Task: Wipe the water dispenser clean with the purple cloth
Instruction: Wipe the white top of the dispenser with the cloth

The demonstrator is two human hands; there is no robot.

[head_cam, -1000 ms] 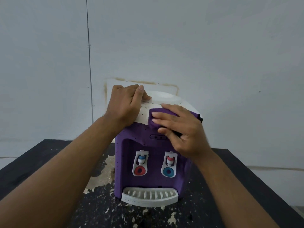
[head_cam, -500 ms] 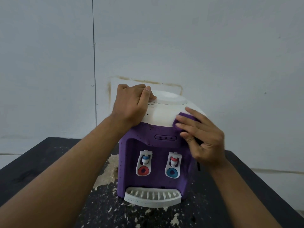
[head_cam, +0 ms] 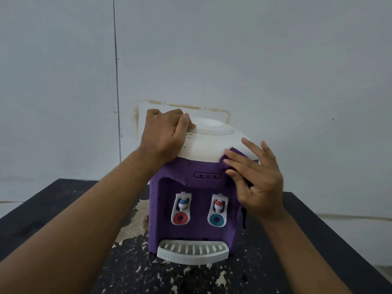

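Purple cloth lay bunched under the right hand, which pressed it flat-palmed against the upper right corner of the water dispenser, where the white top met the purple body. The fingers were spread and mostly straight, pinning the cloth rather than clenching it, and only a small fold showed beyond them. The left hand rested on the far left of the white top, fingers curled over the edge and thumb lying toward the round lid, steadying the unit. On the front, two taps sat side by side above red and blue rings, with a white drip tray at the near bottom. The dispenser stood on a black table with patches of worn, flaking surface, against a pale grey wall marked by a brownish stain outline just behind it.
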